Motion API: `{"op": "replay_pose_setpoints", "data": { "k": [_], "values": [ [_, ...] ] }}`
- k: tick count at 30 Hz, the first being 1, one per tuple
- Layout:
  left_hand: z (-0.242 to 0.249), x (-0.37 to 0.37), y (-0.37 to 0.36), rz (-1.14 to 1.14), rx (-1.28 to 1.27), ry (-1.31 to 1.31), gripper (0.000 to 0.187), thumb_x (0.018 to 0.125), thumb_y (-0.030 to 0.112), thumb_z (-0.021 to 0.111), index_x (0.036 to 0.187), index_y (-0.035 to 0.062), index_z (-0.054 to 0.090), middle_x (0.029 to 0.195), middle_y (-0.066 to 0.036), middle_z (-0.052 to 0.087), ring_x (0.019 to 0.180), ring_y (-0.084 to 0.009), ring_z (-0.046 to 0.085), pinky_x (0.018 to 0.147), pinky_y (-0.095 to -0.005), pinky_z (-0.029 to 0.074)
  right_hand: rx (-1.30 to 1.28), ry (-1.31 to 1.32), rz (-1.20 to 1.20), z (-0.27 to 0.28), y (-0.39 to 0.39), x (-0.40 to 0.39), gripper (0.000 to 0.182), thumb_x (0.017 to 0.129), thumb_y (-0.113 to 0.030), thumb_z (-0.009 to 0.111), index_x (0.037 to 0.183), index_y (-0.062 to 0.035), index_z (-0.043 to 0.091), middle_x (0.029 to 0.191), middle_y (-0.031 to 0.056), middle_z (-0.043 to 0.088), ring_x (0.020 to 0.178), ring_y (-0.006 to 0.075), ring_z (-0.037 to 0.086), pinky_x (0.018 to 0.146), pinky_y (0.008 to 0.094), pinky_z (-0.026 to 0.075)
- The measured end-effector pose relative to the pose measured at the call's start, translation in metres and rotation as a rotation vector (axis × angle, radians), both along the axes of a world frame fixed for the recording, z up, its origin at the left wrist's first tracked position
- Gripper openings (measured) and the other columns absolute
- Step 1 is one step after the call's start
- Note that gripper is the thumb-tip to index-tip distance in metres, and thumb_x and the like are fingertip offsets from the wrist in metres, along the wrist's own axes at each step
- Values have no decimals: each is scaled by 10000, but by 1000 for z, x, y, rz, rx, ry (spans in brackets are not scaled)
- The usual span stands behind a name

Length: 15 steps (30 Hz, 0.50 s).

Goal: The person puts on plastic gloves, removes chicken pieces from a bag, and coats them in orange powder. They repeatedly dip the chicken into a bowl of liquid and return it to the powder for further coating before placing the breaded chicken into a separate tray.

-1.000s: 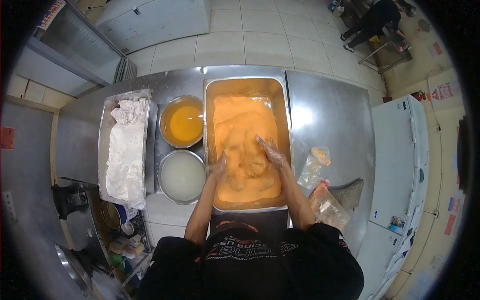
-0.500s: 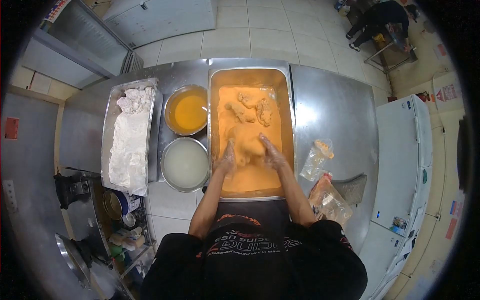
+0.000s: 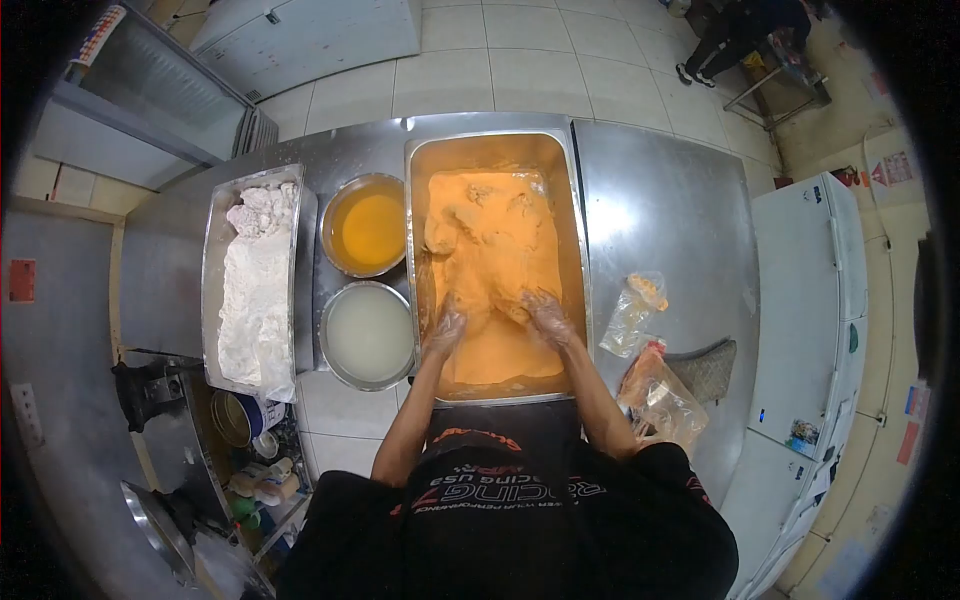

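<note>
A deep metal tray (image 3: 577,250) holds orange powder (image 3: 500,360). Lumpy coated pieces (image 3: 465,230) lie in its upper half, largely covered with powder. On the left side of the powder is my left hand (image 3: 447,325), its fingertips sunk in the orange and hidden. My right hand (image 3: 546,318) is across from it, fingers partly spread and touching the powder at a mound between both hands. Whether either hand holds a piece under the powder cannot be made out.
Left of the tray stand a bowl of yellow-orange liquid (image 3: 370,225), a bowl of cloudy liquid (image 3: 367,335) and a tray of white flour (image 3: 255,300). Plastic bags (image 3: 635,315) lie at the right. A person (image 3: 745,40) is at the far upper right.
Both hands have moved slightly towards me. Pieces at the top of the tray, bare on top before, are now mostly covered with orange powder. The view has shifted a little.
</note>
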State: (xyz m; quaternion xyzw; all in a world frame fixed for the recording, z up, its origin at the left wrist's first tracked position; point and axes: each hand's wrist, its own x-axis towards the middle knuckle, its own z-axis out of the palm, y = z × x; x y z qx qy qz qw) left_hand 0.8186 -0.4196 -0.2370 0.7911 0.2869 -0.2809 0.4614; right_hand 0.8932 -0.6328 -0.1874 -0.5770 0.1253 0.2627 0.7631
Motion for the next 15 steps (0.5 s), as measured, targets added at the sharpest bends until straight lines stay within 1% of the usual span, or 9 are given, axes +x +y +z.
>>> {"op": "replay_pose_setpoints", "data": {
  "k": [2, 3, 5, 7, 9, 11, 13, 14, 15],
  "values": [
    [-4, -20, -1, -106, 95, 36, 677, 837, 397, 388, 1366, -10, 273, 1276, -216, 499, 1181, -391, 462, 971, -436, 378, -51, 111, 255, -26, -39, -6, 100, 877, -177, 603, 898, -79, 610, 729, 34, 592, 621, 147, 571, 495, 280, 452],
    [-17, -31, -9, -149, 136, 35, 655, 835, 380, 402, 1346, -17, 296, 1277, -219, 496, 1183, -394, 459, 973, -441, 377, -100, 223, 517, -46, -54, -15, 124, 869, -164, 622, 949, -72, 598, 763, 15, 581, 662, 126, 566, 509, 272, 455],
    [-34, -21, -29, -120, 172, 2, 611, 831, 345, 428, 1306, -30, 342, 1279, -225, 490, 1186, -400, 453, 978, -449, 375, -103, 239, 412, -89, -28, -32, 121, 849, -133, 638, 942, -69, 593, 786, 10, 580, 696, 110, 567, 512, 263, 456],
    [-30, 13, -37, -15, 167, -52, 567, 827, 310, 455, 1266, -42, 388, 1281, -231, 484, 1190, -406, 446, 982, -457, 373, -106, 265, 310, -96, 1, -26, 130, 830, -102, 655, 935, -66, 588, 810, 5, 580, 730, 95, 569, 515, 253, 457],
    [2, 55, -22, 52, 192, -142, 524, 822, 276, 482, 1225, -55, 434, 1284, -237, 478, 1193, -412, 440, 987, -465, 370, -583, -223, 357, -70, 28, 13, 195, 793, -92, 677, 965, -55, 593, 835, 25, 594, 739, 114, 583, 556, 265, 484],
    [47, 90, 7, -94, 336, -288, 481, 818, 241, 508, 1185, -68, 480, 1286, -243, 472, 1197, -418, 434, 991, -474, 368, -372, -391, 136, -21, 35, 52, 311, 771, -132, 687, 1045, -31, 580, 893, 88, 621, 776, 204, 623, 625, 330, 515],
    [20, 117, 40, -725, 1338, -897, 430, 806, 221, 492, 1109, -81, 535, 1220, -260, 514, 1146, -407, 475, 966, -456, 394, -767, -476, 196, 18, 35, 94, 514, 767, -195, 703, 1183, 12, 483, 956, 150, 641, 819, 289, 634, 703, 367, 521],
    [23, 147, 46, -728, 1341, -899, 430, 806, 221, 492, 1109, -81, 535, 1220, -260, 514, 1146, -407, 475, 966, -456, 394, -1148, -666, 134, 13, 41, 110, 602, 761, -254, 709, 1228, 16, 441, 975, 192, 637, 865, 324, 628, 743, 391, 517],
    [31, 184, 53, -579, 1019, -719, 390, 801, 199, 478, 1073, -67, 567, 1172, -254, 541, 1111, -383, 502, 964, -429, 402, -1331, -764, 99, 0, 49, 132, 647, 758, -283, 711, 1251, 18, 420, 984, 213, 635, 888, 342, 626, 763, 403, 515]
  ]
}}
